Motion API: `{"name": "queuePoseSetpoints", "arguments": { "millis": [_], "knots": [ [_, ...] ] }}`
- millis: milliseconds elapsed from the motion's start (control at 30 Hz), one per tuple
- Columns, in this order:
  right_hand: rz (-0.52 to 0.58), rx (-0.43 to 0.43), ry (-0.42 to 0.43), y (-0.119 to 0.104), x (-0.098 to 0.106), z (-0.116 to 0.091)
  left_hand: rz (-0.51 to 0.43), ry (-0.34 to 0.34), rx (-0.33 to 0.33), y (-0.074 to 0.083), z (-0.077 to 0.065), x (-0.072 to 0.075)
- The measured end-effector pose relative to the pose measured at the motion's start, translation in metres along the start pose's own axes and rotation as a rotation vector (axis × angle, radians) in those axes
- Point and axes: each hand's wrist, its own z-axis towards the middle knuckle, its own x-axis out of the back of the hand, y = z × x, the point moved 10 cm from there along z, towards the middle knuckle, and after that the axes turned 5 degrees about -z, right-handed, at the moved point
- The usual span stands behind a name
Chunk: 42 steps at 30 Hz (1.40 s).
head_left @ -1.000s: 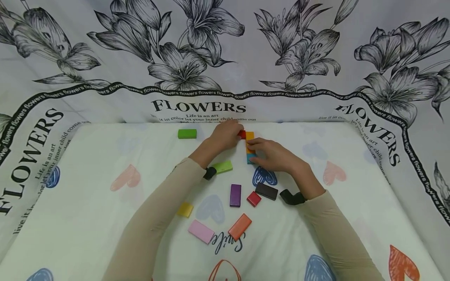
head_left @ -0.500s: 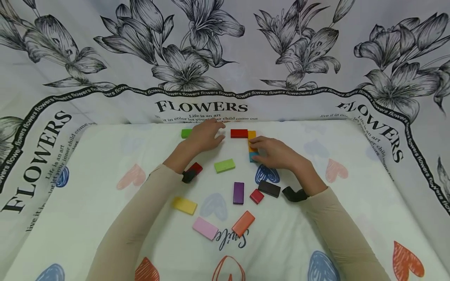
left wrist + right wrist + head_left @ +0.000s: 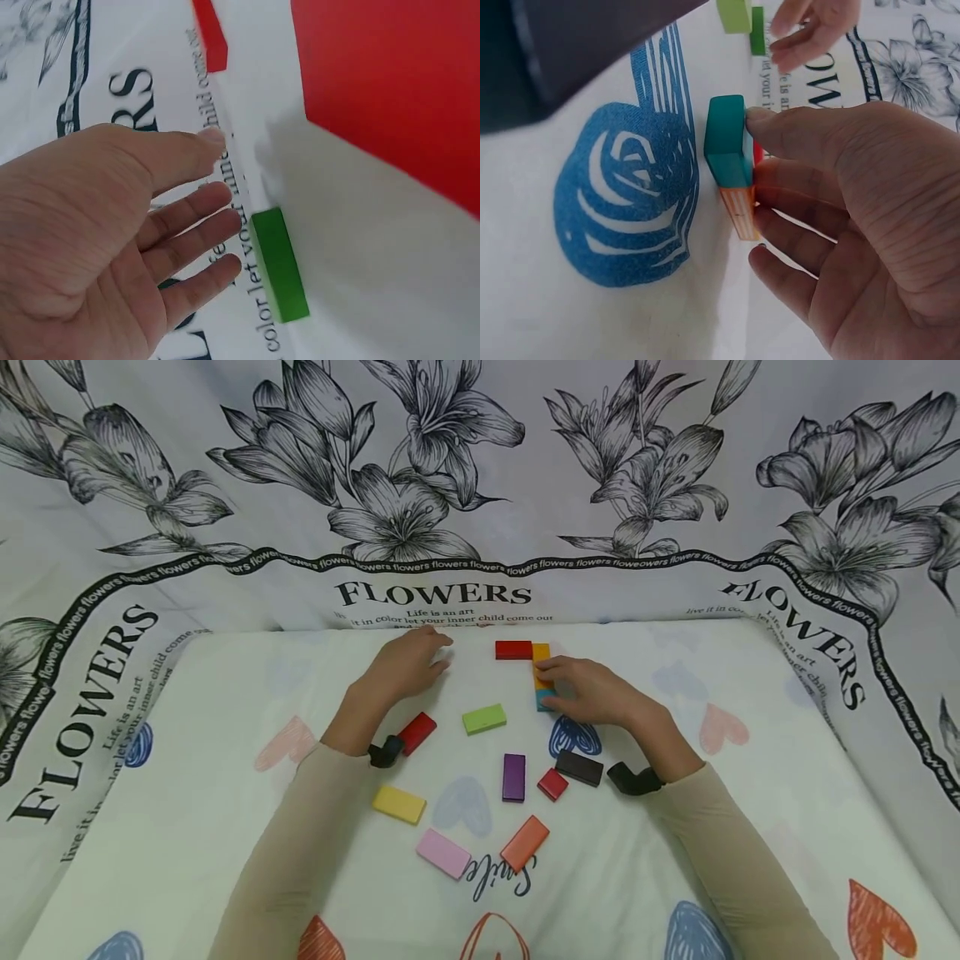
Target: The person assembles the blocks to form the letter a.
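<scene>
My left hand (image 3: pixel 401 670) hovers at the far left of the blocks with its fingers apart and nothing in them. In the left wrist view a green block (image 3: pixel 280 265) lies just beyond its fingertips; in the head view the hand hides it. My right hand (image 3: pixel 588 691) touches a row made of an orange block (image 3: pixel 541 652) and a blue block (image 3: pixel 545 699), standing end to end. Its thumb is at the blue block and its other fingers lie along the orange one. A red block (image 3: pixel 513 650) meets the orange block's far end at a right angle.
Nearer me lie loose blocks: light green (image 3: pixel 484 719), red (image 3: pixel 417 733), yellow (image 3: pixel 399 804), pink (image 3: pixel 443 853), purple (image 3: pixel 513 777), small red (image 3: pixel 552 784), black (image 3: pixel 579 767) and orange-red (image 3: pixel 525 842). The white patterned cloth (image 3: pixel 637 868) lies beneath them.
My left hand has let go of the far red block and moved left to the green block. The right hand stays at the orange and blue blocks.
</scene>
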Motion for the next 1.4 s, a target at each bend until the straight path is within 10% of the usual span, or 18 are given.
{"name": "queuePoseSetpoints", "arguments": {
  "millis": [1400],
  "knots": [
    [-0.013,-0.011,-0.007,0.000,0.000,0.004,-0.132,0.092,0.049,-0.049,-0.003,0.007]
  ]
}}
